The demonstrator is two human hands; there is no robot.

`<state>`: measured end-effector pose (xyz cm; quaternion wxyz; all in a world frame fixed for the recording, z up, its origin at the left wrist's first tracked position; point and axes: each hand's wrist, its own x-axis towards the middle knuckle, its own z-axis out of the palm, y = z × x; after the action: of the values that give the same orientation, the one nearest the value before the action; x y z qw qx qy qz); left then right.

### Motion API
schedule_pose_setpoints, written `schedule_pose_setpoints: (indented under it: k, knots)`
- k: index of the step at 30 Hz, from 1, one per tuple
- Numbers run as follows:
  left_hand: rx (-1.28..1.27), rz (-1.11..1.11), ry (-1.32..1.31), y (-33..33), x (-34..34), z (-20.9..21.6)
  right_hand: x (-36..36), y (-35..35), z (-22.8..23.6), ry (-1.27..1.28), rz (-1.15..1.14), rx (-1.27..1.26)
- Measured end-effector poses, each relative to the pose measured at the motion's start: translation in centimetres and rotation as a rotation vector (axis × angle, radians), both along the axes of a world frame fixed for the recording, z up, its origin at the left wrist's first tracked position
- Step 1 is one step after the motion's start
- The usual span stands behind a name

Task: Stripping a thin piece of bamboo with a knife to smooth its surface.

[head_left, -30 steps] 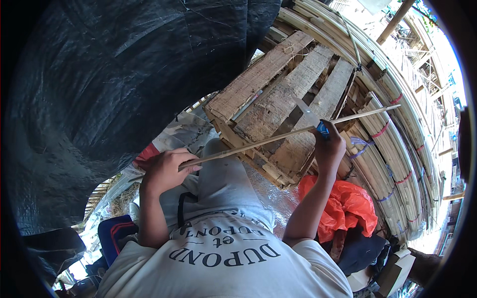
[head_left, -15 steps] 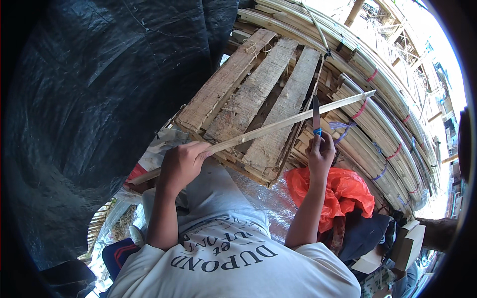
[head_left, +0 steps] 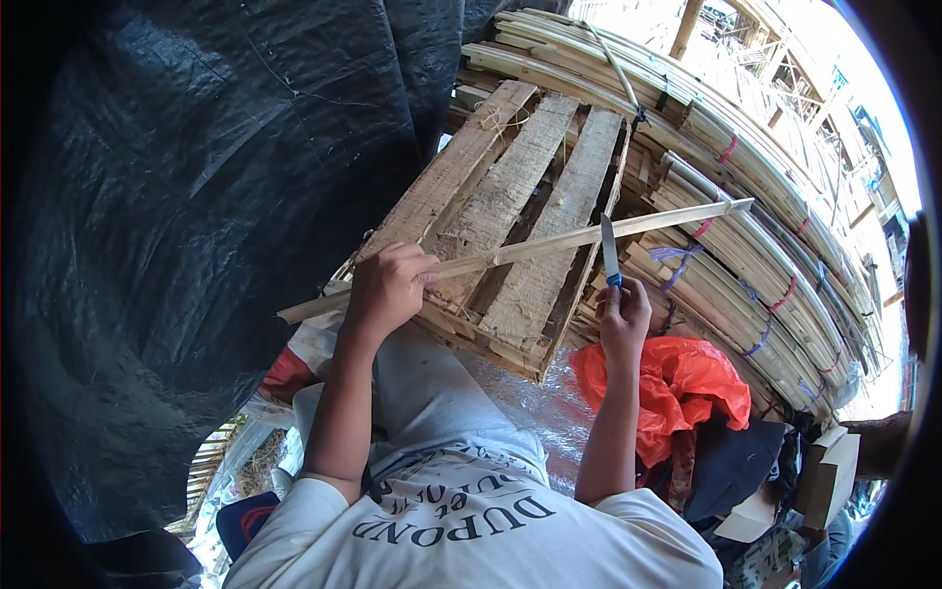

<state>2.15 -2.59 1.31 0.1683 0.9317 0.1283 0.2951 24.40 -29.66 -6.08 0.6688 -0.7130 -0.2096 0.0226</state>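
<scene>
My left hand (head_left: 392, 285) is closed around a long, thin wooden strip (head_left: 549, 247) close to its left end. The strip slants up to the right across a slatted wooden crate (head_left: 491, 211) and past its right edge. In my right hand (head_left: 625, 309) is a knife (head_left: 610, 255) with a blue handle, gripped with the blade pointing up. The blade's upper part meets the strip's line near the crate's right edge; whether they touch I cannot tell. Three rough boards form the crate's top.
Bundles of wooden strips (head_left: 775, 265), tied with red and purple bands, are stacked along the right. A black plastic sheet (head_left: 226, 226) hangs on the left. A crumpled orange plastic bag (head_left: 677, 383) lies beside my right forearm, with dark cloth (head_left: 731, 466) below it.
My left hand has moved up and right with the strip, which now lies at a shallower slant. My right hand has shifted slightly down and left, tilting the knife leftward.
</scene>
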Motion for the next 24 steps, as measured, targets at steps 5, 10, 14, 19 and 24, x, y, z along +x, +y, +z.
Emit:
schedule_pose_setpoints:
  k: [5, 10, 14, 19, 24]
  knots:
    - [-0.02, 0.033, -0.035, 1.5, 1.0, -0.5, -0.2, 0.4, -0.3, 0.008, -0.024, -0.033]
    - [-0.122, -0.036, -0.021, 0.4, 2.9, 0.6, -2.1, 1.9, -0.8, -0.07, -0.118, 0.033]
    - [-0.059, -0.026, -0.018, -0.7, 5.2, -0.7, -5.3, 3.5, -0.3, 0.014, -0.092, 0.057]
    - [-0.034, -0.049, -0.008, -1.7, 8.0, -1.0, -4.4, 3.2, -1.6, -0.019, -0.19, -0.097]
    - [0.049, -0.09, -0.087, -1.2, 9.4, -1.6, -3.3, 1.8, -1.4, 0.26, 0.056, -0.087]
